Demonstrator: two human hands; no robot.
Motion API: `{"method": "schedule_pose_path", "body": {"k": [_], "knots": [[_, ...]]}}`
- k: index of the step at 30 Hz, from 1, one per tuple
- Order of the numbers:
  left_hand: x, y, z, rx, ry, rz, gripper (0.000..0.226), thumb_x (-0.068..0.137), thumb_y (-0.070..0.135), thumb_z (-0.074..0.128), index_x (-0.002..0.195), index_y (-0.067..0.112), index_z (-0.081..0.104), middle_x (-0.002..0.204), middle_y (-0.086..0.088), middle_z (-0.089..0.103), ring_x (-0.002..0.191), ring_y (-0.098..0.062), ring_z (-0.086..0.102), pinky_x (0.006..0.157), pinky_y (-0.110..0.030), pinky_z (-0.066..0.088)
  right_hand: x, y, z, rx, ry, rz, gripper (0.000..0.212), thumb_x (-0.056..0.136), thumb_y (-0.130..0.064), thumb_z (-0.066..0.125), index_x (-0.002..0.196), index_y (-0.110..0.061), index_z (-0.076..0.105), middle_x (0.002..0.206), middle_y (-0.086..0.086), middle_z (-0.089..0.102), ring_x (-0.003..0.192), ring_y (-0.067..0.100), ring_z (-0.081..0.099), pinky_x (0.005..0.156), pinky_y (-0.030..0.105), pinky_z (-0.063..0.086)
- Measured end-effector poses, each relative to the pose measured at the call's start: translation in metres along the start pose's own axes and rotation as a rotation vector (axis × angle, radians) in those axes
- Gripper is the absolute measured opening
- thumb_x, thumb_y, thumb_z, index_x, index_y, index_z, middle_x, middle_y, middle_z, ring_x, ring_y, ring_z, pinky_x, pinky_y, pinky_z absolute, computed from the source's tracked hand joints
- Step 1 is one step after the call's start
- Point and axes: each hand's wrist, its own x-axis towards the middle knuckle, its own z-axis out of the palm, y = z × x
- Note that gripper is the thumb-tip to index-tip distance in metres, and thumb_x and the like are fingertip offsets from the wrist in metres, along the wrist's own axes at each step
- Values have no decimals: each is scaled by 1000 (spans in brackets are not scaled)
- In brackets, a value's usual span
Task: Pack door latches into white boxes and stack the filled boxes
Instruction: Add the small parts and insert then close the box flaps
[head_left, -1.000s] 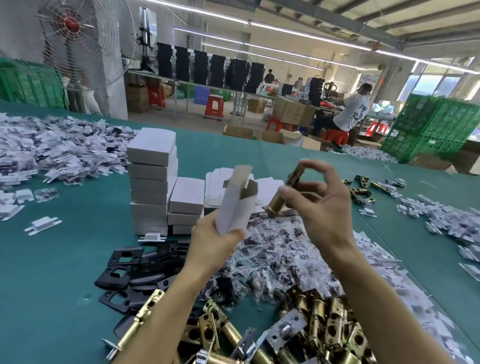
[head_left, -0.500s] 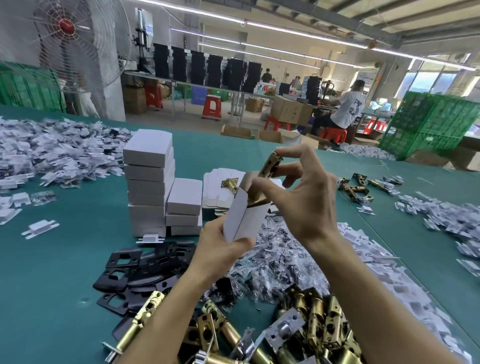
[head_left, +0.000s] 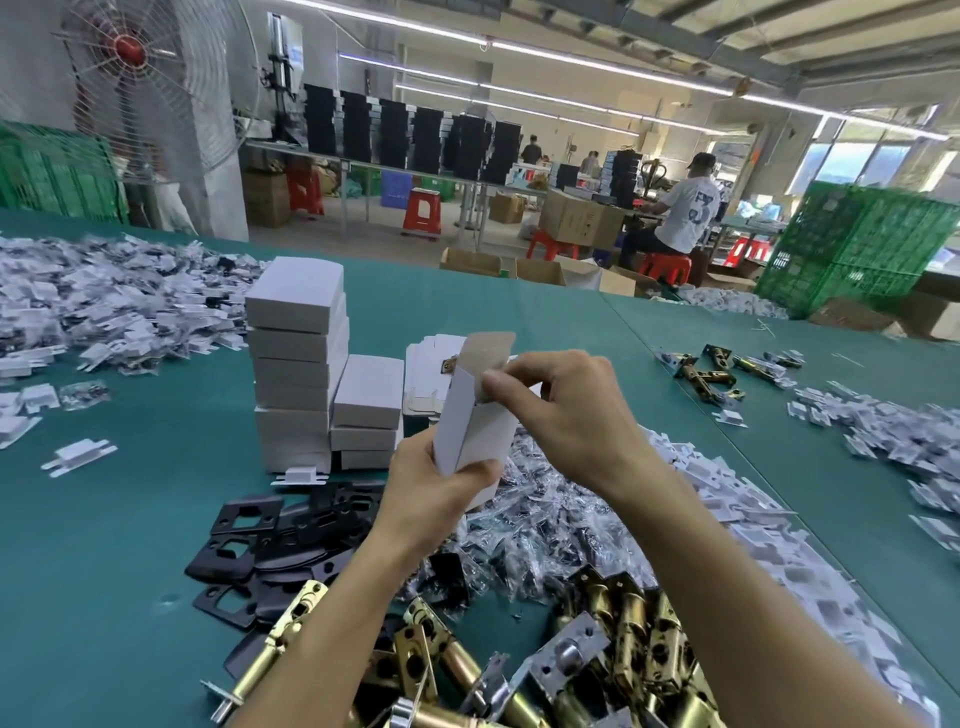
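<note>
We logged the left hand (head_left: 436, 488) wrapped round the lower half of the white box (head_left: 470, 431), fingers curled behind it and thumb on the front. The box was upright, off the table (head_left: 104, 545). The right hand (head_left: 566, 410) sat at the open mouth, thumb on the front rim and other fingers curled over behind, pinching that rim. The lid flap (head_left: 488, 349) stood up just beyond those fingertips, untucked. We saw no latch between the fingers and judged it was inside, with closing the box next. A brass bit (head_left: 448, 365) showed just left of the flap; we could not tell whether it was in the box or behind it.

Risks we noted:
- The flap could crease or miss its slot if the right fingers blocked the mouth.
- A slack left grip could let the bottom pop and drop the latch onto the screw bags (head_left: 545, 525) under the hands.
- The stack of filled boxes (head_left: 296, 364), left of the left fingers, looked tall, so a careless placement could topple it.

Loose latches (head_left: 623, 639) lay below both wrists.
</note>
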Motion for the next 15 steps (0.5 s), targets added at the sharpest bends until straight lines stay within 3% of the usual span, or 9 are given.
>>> {"method": "schedule_pose_path", "body": {"k": [4, 6, 8, 10, 12, 15], "knots": [[1, -1, -4, -70, 70, -10, 21, 71, 13, 84, 82, 28, 75, 82, 2, 74, 76, -19, 71, 58, -31, 60, -9, 22, -4, 3, 223, 18, 14, 95, -26, 65, 89, -18, 75, 84, -14, 63, 73, -6, 55, 66, 9, 40], [1, 0, -7, -108, 95, 1, 25, 72, 12, 86, 88, 26, 73, 81, 6, 74, 73, -12, 71, 56, -24, 57, -16, 49, -14, -75, 253, 183, 14, 97, -20, 60, 97, -15, 73, 90, -6, 69, 77, 2, 60, 76, 23, 51], [1, 2, -7, -143, 106, 20, 25, 75, 10, 85, 94, 21, 72, 82, 8, 75, 74, -10, 72, 57, -21, 56, -27, 85, -26, -268, 111, 445, 21, 98, -16, 53, 111, -14, 69, 110, 8, 70, 96, 20, 64, 88, 39, 53], [0, 4, -7, -168, 94, 41, 29, 71, 19, 87, 97, 19, 73, 88, 4, 76, 81, -14, 73, 63, -24, 58, -43, 117, -37, -509, -62, 695, 33, 96, -14, 47, 125, -20, 63, 128, 15, 61, 116, 34, 53, 96, 43, 48], [-1, 5, -6, -184, 69, 44, 35, 67, 23, 90, 98, 19, 75, 92, -1, 76, 86, -19, 74, 68, -29, 61, -59, 135, -43, -680, -202, 875, 42, 95, -16, 43, 135, -27, 53, 137, 17, 52, 125, 38, 43, 102, 44, 40], [-2, 4, -4, -166, 17, 35, 32, 67, 25, 84, 97, 21, 75, 94, -4, 76, 88, -22, 73, 72, -38, 63, -72, 148, -43, -721, -302, 1022, 48, 94, -14, 37, 139, -30, 46, 143, 19, 44, 132, 38, 35, 108, 46, 29]]}}
